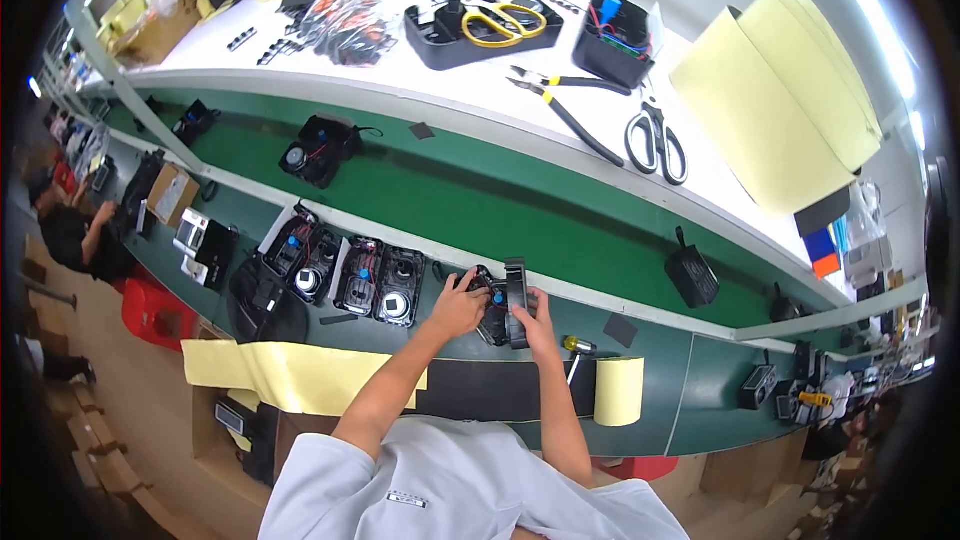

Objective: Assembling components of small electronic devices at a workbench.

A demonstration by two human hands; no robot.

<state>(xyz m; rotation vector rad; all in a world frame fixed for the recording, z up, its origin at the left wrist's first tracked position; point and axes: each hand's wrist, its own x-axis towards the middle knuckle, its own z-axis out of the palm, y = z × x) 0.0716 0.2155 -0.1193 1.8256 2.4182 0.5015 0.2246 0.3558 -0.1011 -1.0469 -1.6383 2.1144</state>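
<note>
Left of my left hand [459, 307]: 2 open black housings [360, 278], blocking. Right: screwdriver [579, 346], then passable green bench [728, 380].

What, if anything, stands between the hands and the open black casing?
Nothing visible does: the left hand is at the open black casing, and the right hand grips its upright part. The yellow-handled tool lies off to the right.
</note>
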